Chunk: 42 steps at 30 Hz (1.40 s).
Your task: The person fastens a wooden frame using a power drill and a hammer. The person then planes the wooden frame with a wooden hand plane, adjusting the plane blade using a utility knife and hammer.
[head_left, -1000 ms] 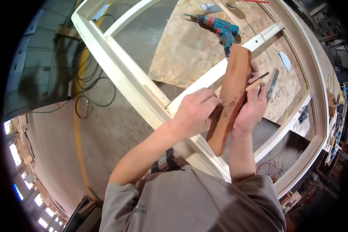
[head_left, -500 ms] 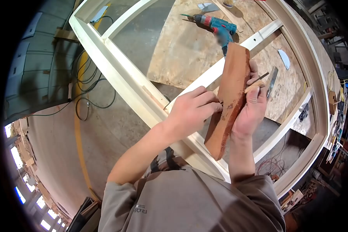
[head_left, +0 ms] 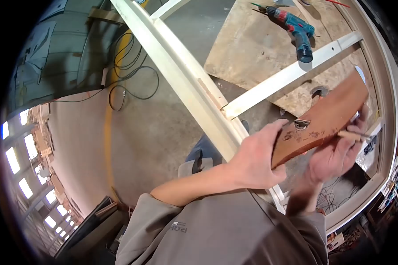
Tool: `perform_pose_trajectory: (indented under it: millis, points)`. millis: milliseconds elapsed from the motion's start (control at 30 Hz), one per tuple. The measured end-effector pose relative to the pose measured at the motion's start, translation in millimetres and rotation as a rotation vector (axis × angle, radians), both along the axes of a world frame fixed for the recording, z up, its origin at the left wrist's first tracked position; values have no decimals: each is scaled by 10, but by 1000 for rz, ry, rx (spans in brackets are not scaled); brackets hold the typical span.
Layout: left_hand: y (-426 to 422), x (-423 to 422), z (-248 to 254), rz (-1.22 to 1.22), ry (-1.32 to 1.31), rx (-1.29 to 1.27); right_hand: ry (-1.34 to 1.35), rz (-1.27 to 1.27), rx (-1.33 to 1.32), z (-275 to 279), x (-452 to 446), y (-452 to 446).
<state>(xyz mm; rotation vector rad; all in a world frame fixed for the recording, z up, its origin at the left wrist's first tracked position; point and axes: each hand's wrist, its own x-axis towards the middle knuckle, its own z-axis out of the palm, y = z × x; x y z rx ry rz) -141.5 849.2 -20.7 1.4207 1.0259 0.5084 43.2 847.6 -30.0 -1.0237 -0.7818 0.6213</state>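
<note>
A reddish-brown wooden board (head_left: pixel 327 108) with rough, chipped patches and a dark hole is tilted up in front of me. My left hand (head_left: pixel 258 157) grips its lower left end, thumb underneath and fingers over the near edge. By the board's right edge, my right hand (head_left: pixel 338 154) is closed around a small tan piece (head_left: pixel 349 135) with a thin dark rod beside it; whether they are one tool I cannot tell. Some right-hand fingers reach up along the board's far side, and their contact with it is partly hidden.
A pale wooden frame (head_left: pixel 181 48) with a crossbar (head_left: pixel 292 75) surrounds the work. Beyond the crossbar, a teal cordless drill (head_left: pixel 300 33) lies on a plywood sheet (head_left: pixel 234 44). Cables (head_left: pixel 135 70) loop across the floor at left.
The board has swung right and tipped closer to level. My left hand has moved from its face to its lower end, and my right hand has shifted right. The camera view has shifted too.
</note>
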Motion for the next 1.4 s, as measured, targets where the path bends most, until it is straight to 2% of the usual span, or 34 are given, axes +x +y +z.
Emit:
perform_pose_trajectory:
  millis: [33,67,133,200,267,300,333,367,433,533,600,667,700,767,800,867,967,1133,1200,1267,1333,1400]
  points:
    - [37,-61,-35,9,1,60,-129,7,-37,-5,82,-100]
    - [111,-168,-23,11,70,251,-272,14,-76,-36,250,-207]
    - [392,-450,-4,-120,20,272,-1004,-55,-70,98,581,-268]
    - [734,-704,-3,-356,62,372,-1438,138,-137,228,674,-216]
    - [1097,-806,79,-617,183,233,-1528,611,-293,271,660,-181]
    - [1266,-788,113,-717,266,158,-1524,623,-364,215,499,-221]
    - [1407,-766,121,-815,348,81,-1358,695,-334,130,316,-188]
    - [1511,-709,77,-887,369,72,-1297,866,-363,75,184,-182]
    - [1670,-596,-18,-1029,412,48,-1169,921,-419,-137,-29,-155]
    - [1800,-865,-362,-463,316,573,-849,905,-453,-564,-368,-180]
    - [1927,-1054,-250,-57,421,634,-695,860,-465,-774,-569,-204]
    - [2083,-1433,-484,182,537,930,-648,815,-477,-894,-740,-200]
    - [2075,-1533,-512,255,572,857,-617,802,-423,-924,-800,-178]
    - [2045,-1681,-560,392,641,706,-756,788,-365,-908,-869,-115]
    - [2057,-1760,-630,394,652,793,-827,777,-335,-915,-885,-74]
    - [2073,-1884,-818,400,670,964,-713,882,-243,-1098,-892,-52]
    - [2062,-1895,-948,467,588,928,-539,989,-204,-1282,-923,-6]
    - [2111,-1902,-1057,445,651,1053,-389,1040,-151,-1175,-950,33]
    - [2106,-1905,-1064,413,676,1062,-286,1064,-262,-1191,-939,-86]
    - [2112,-1910,-1056,383,702,1079,-97,1097,-487,-1349,-892,-190]
    - [1980,-1763,-777,2,735,1054,-15,1091,-345,-1423,-830,-127]
    - [1846,-1521,-534,-352,664,961,-235,1051,-308,-1513,-829,-141]
